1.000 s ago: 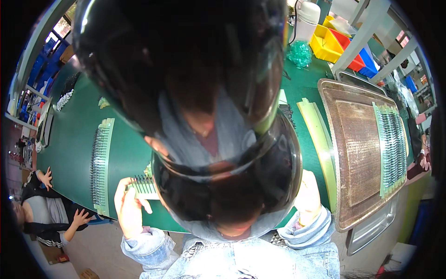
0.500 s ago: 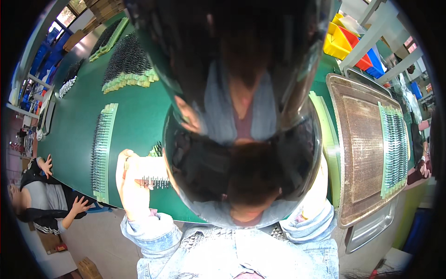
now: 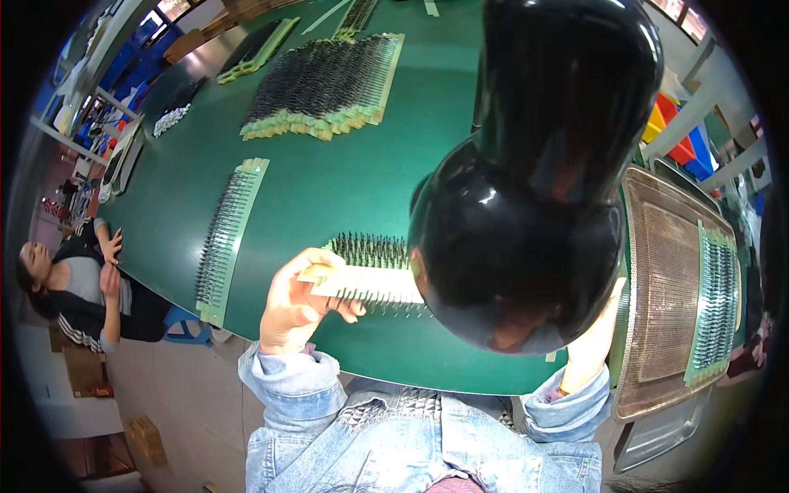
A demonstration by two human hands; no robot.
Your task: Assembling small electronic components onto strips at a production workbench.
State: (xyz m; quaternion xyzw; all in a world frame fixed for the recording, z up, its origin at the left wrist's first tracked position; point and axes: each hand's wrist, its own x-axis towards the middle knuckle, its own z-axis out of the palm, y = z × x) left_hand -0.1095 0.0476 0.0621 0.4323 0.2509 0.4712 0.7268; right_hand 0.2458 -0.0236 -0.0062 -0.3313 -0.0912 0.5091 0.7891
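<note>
My left hand (image 3: 294, 302) is closed on the left end of a pale strip (image 3: 370, 283) with a row of thin dark pins along its lower edge. The strip is held level over the green table; a glossy black rounded object (image 3: 526, 238) hides its right end. Just beyond lies another strip with dark pins (image 3: 370, 246), partly covered by the held one. My right hand (image 3: 593, 349) shows only in part at the black object's right side. Its fingers are hidden, so I cannot tell what it touches.
On the green table (image 3: 329, 185), a pinned green strip stack (image 3: 230, 238) lies left, with a large pile (image 3: 325, 86) farther back. A brown mesh tray (image 3: 657, 304) at right carries more strips (image 3: 713, 304). Coloured bins (image 3: 686, 135) stand beyond. Another person (image 3: 74, 287) sits at far left.
The view has shifted, so the black object now sits farther right and uncovers more table and more of the held strip. My left hand keeps hold of the strip. The other person's hands have come closer together.
</note>
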